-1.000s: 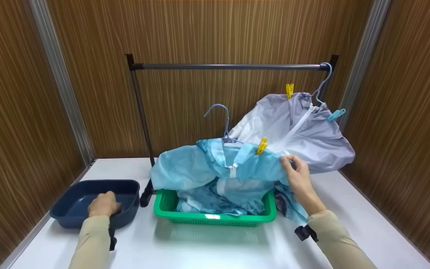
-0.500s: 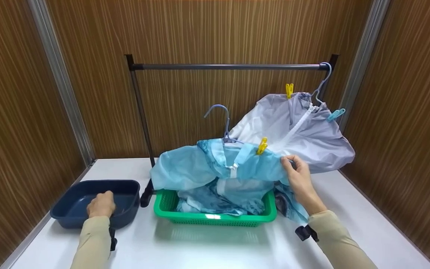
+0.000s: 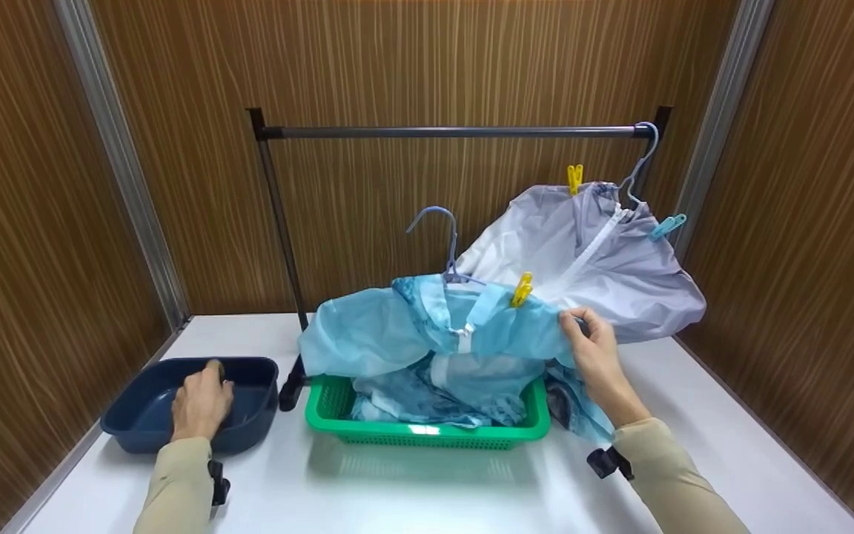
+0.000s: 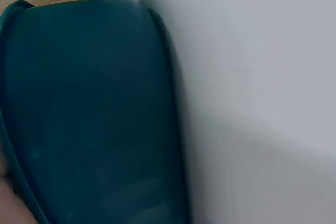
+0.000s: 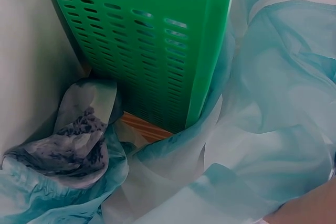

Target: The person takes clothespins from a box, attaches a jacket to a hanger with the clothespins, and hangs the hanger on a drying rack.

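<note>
My left hand (image 3: pixel 201 404) is over the dark blue tub (image 3: pixel 153 411), its fingers pointing to the far rim. A small dark-yellow piece (image 3: pixel 218 366) shows at its fingertips, mostly hidden by them. My right hand (image 3: pixel 596 356) pinches the right-hand shoulder of a light blue jacket (image 3: pixel 368 334) between thumb and fingers. This jacket is on a hanger (image 3: pixel 451 237) whose hook stands up free of the rail. One yellow clothespin (image 3: pixel 522 290) grips it near the collar. In the right wrist view, pale blue cloth (image 5: pixel 273 150) drapes beside the green basket (image 5: pixel 152 51).
A black clothes rack (image 3: pixel 457 133) spans the back. From its right end hangs a grey-white jacket (image 3: pixel 583 252) with a yellow clothespin (image 3: pixel 574 179) and a blue clothespin (image 3: pixel 667 227). The green basket sits under the blue jacket on the white table (image 3: pixel 427 497). Wood-patterned walls enclose the sides.
My left hand has gone from a fist down in the tub to fingers stretched forward, with the small dark-yellow piece at their tips. My right hand has kept its hold on the blue jacket.
</note>
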`<state>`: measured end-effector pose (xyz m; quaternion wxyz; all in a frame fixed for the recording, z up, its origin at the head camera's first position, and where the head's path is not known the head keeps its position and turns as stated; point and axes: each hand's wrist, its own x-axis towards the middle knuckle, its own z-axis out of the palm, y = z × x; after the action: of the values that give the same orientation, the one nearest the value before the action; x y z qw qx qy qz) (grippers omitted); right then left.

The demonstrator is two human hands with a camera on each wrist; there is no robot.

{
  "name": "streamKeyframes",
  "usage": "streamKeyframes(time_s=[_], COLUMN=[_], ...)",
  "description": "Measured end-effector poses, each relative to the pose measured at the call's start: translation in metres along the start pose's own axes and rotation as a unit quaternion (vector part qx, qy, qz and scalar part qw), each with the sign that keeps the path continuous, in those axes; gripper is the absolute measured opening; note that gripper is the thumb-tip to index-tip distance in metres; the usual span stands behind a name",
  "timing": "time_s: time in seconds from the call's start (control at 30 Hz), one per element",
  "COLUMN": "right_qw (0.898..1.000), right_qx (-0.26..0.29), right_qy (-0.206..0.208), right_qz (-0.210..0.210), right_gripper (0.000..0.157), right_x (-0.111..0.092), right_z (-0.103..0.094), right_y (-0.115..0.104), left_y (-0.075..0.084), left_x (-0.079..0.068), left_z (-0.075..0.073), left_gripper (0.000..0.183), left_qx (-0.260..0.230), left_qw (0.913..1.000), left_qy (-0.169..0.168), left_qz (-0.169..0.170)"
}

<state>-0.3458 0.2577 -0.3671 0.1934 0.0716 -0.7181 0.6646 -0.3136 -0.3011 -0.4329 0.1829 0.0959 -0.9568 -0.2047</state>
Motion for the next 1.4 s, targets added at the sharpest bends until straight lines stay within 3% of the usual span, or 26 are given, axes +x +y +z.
streamKeyframes(time_s=[0.13, 0.4, 0.6, 0.7, 0.97, 1.2, 1.4], right_qw=[1.000, 1.000, 1.000, 1.000, 1.000, 1.000, 1.000], right_qx=[-0.005, -0.006, -0.014, -0.013, -0.018, -0.013, -0.003], right_qy=[0.003, -0.002, -0.013, -0.013, -0.005, -0.001, -0.006], right_qz=[0.001, 0.008, 0.014, 0.011, 0.012, 0.009, 0.010], right_gripper=[0.020, 0.020, 0.022, 0.022, 0.022, 0.020, 0.020], right_x=[0.000, 0.000, 0.000, 0.000, -0.001, -0.001, -0.001], right_z=[0.000, 0.000, -0.002, -0.002, -0.002, -0.002, -0.002], right_y=[-0.001, -0.001, 0.000, 0.000, 0.000, 0.001, 0.001], left_y=[0.003, 0.007, 0.009, 0.010, 0.017, 0.031, 0.043], left_x=[-0.002, -0.005, -0.006, -0.008, -0.008, -0.005, -0.004], left_z=[-0.001, 0.000, 0.000, 0.001, -0.003, -0.005, -0.007], left_gripper=[0.029, 0.028, 0.018, 0.017, 0.037, 0.031, 0.032], left_qx=[-0.011, -0.053, -0.123, -0.144, -0.168, -0.183, -0.197], left_qw=[0.9991, 0.9915, 0.9722, 0.9643, 0.9612, 0.9585, 0.9518], left_qy=[0.027, 0.092, 0.179, 0.202, 0.187, 0.176, 0.195], left_qz=[0.029, 0.075, 0.086, 0.092, 0.114, 0.129, 0.132])
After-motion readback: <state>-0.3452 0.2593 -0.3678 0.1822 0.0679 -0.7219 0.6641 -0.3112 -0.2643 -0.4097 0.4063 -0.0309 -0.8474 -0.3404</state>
